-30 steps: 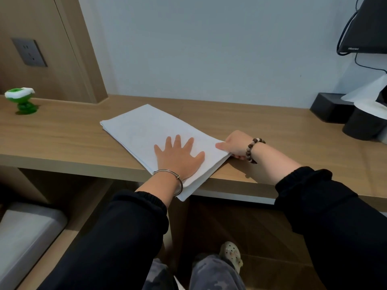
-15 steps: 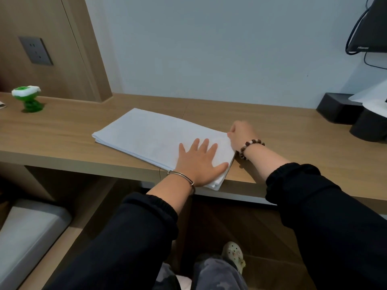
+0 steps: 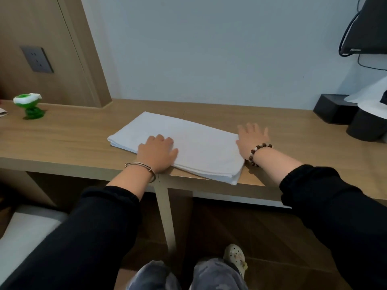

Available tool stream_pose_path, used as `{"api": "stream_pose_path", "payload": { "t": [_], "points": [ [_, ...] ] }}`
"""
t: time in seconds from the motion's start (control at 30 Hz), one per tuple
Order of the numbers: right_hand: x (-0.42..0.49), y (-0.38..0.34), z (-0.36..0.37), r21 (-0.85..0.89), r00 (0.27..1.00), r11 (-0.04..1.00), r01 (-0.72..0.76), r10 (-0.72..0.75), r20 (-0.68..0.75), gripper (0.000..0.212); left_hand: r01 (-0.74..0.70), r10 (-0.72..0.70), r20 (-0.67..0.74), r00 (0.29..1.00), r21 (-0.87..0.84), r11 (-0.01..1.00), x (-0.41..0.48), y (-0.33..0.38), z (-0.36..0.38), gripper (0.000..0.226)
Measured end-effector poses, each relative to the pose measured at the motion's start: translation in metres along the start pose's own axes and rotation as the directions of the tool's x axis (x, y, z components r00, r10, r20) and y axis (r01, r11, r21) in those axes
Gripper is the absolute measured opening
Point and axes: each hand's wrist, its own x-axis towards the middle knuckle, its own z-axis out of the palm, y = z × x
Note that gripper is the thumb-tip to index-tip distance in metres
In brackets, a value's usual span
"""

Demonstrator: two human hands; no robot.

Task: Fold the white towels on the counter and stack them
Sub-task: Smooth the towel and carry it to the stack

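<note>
A folded white towel (image 3: 188, 143) with several layers lies slanted on the wooden counter (image 3: 73, 139), its near right corner at the counter's front edge. My left hand (image 3: 157, 153) rests on the towel's near left part, fingers bent at the knuckles and thumb spread out on the cloth. My right hand (image 3: 252, 139) lies flat with fingers spread at the towel's right end, partly on the cloth and partly on the counter.
A green and white toy (image 3: 29, 107) stands at the counter's far left. Black boxes (image 3: 333, 108) and a black round container (image 3: 366, 126) with white paper sit at the far right. A black screen (image 3: 368, 28) with cables hangs above them. A grey cushion (image 3: 27, 229) is below left.
My left hand slid left along the towel and its fingers bent. My right hand opened from a fist and now lies flat at the towel's right end. The towel has turned more crosswise.
</note>
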Motion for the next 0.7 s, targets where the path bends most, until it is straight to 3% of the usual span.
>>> {"api": "stream_pose_path", "payload": {
  "t": [0.1,0.2,0.3,0.4,0.53,0.63,0.7],
  "points": [
    [0.006,-0.001,-0.02,-0.133,0.995,0.987,-0.095,0.092,-0.025,0.064,-0.034,0.035,-0.02,0.999,0.054,0.998,-0.008,0.025,-0.004,0.041],
    [-0.002,-0.026,-0.02,0.013,0.992,0.998,-0.066,0.064,0.112,0.061,-0.098,0.104,-0.062,0.993,0.087,0.991,-0.013,0.069,-0.005,0.039],
    [-0.018,-0.028,0.004,0.163,0.973,0.986,-0.046,0.007,0.231,0.061,-0.158,0.159,-0.068,0.985,0.017,0.987,-0.009,0.091,-0.012,0.034],
    [-0.018,-0.003,0.017,0.169,0.985,0.984,0.048,-0.074,0.154,0.06,-0.177,0.177,-0.013,0.984,-0.038,0.983,0.001,0.077,-0.011,0.036],
    [-0.011,0.025,0.02,0.158,0.976,0.978,0.138,-0.161,0.143,0.058,-0.216,0.214,0.214,0.953,-0.017,0.976,0.015,0.028,0.002,0.052],
    [-0.007,0.041,0.017,0.139,0.966,0.974,0.18,-0.202,0.163,0.055,-0.164,0.165,0.185,0.969,-0.019,0.986,0.02,-0.003,0.014,0.056],
    [-0.001,0.041,0.009,0.097,0.965,0.989,0.112,-0.132,0.227,0.055,-0.133,0.145,0.171,0.975,-0.081,0.988,0.015,-0.008,0.019,0.056]
  ]
}}
